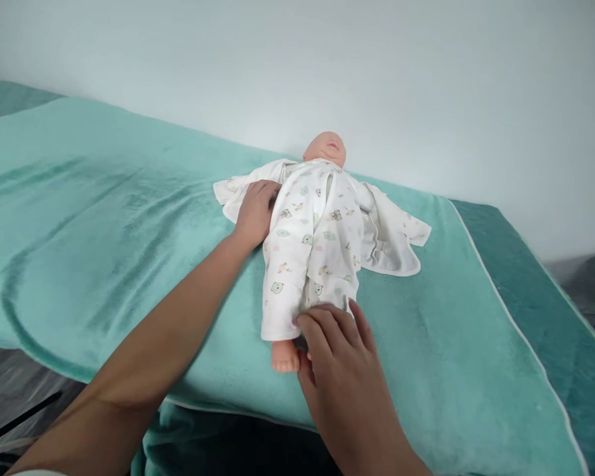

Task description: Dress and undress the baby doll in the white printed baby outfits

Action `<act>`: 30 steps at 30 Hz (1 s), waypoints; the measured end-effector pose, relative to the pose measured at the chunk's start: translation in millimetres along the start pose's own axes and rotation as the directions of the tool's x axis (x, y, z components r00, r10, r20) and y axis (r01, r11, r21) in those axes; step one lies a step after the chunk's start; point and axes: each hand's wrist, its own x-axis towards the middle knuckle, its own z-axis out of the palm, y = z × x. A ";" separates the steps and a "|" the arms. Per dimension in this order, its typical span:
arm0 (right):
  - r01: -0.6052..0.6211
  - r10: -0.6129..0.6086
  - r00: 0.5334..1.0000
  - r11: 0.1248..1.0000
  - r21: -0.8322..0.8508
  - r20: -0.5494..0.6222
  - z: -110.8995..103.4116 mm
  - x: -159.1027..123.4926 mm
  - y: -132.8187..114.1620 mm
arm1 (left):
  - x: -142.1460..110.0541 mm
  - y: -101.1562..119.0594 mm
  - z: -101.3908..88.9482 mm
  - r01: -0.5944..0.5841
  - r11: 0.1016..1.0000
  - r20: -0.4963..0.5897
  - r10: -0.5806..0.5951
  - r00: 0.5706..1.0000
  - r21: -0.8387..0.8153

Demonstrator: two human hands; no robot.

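Observation:
A baby doll (327, 149) lies on its back, head toward the wall. It wears white printed trousers (322, 244), drawn high over the chest, and a white top (391, 231) with both sleeves spread out sideways. My left hand (258, 211) holds the doll's side at the waist, fingers curled in against the cloth; its fingertips are hidden. At the lower end of the trouser leg on the right, my right hand (342, 357) has its fingers bent around the cuff, thumb below. One bare foot (284, 357) pokes out of the other cuff; the second foot is hidden behind my right hand.
A mint-green plush blanket (104, 231) covers the table, wrinkled at the left. Darker green cloth (515, 264) shows beyond its white-edged right border. A pale wall (277, 66) stands directly behind the doll's head. The blanket's front edge hangs near me, above a grey floor (14, 383).

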 end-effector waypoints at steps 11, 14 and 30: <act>0.120 -0.102 0.992 0.949 0.293 -0.077 -13.1 1.6 -9.7 | 0.6 -5.6 -3.6 0.002 0.998 -0.074 -0.006 0.997 -0.059; 0.124 -0.116 0.992 0.939 0.320 -0.046 -23.3 -10.6 0.6 | -0.3 -5.8 -5.7 0.020 1.000 -0.048 -0.021 0.999 -0.014; -0.034 0.106 0.991 0.774 0.632 -0.076 -22.7 -26.0 48.9 | -4.4 2.7 -20.4 -0.187 0.981 0.432 0.189 0.882 -0.047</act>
